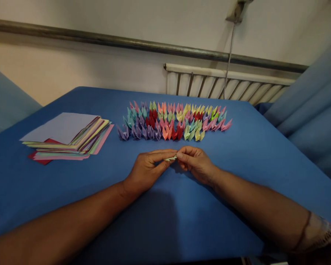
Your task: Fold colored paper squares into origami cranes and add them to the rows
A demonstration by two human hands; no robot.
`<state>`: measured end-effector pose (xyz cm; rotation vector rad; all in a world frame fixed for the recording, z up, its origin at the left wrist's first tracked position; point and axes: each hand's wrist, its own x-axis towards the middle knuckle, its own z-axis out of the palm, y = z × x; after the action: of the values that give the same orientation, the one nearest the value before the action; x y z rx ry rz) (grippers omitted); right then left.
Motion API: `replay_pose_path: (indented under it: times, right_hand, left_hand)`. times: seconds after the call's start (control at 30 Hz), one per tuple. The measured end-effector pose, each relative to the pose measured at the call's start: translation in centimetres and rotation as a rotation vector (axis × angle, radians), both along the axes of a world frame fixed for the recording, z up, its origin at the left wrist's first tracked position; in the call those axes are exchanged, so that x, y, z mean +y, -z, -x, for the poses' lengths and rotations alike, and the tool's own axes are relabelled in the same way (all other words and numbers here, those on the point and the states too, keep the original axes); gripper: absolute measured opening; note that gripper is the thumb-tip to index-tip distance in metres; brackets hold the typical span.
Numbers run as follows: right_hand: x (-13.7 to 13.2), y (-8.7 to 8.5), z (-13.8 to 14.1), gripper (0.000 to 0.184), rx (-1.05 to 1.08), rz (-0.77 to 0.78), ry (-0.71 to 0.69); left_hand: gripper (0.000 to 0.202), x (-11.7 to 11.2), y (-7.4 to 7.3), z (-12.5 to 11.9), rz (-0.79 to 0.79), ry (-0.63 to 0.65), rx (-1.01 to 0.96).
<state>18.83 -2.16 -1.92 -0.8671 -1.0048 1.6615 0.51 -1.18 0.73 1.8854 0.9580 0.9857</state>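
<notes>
Between my two hands is a small piece of folded pale green paper (170, 159), mostly hidden by the fingers. My left hand (150, 165) pinches one end of it between thumb and fingers. At the other end, the thumb and fingertips of my right hand (194, 162) are closed on the paper. Both hands are just above the blue table, close together. Beyond them stand several rows of folded paper cranes (172, 123) in purple, red, pink, yellow, green and blue.
A stack of coloured paper sheets (57, 129) lies on the left of the blue table (220, 221). Behind the table are a wall pipe (127, 42) and a radiator (237, 77). A blue curtain (314, 106) hangs on the right, and pale blue cloth (8, 99) shows on the left.
</notes>
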Motion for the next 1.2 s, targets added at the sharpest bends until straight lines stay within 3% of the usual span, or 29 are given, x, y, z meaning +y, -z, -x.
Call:
replay_pose_path:
  times: [0.3, 0.9, 1.2]
  right_hand:
    - [-0.1, -0.1, 0.1, 0.028, -0.046, -0.043, 0.064]
    - [-0.3, -1.0, -0.1, 0.024, -0.022, 0.130, -0.031]
    - [-0.3, -1.0, -0.2, 0.023, -0.029, 0.132, -0.035]
  left_hand:
    - [0.020, -0.2, -1.0, -0.5, 0.281, -0.035, -0.099]
    - [0.012, -0.2, -0.7, -0.7, 0.257, -0.069, -0.091]
    - [0.013, -0.1, -0.6, -1.0, 0.320, -0.116, -0.119]
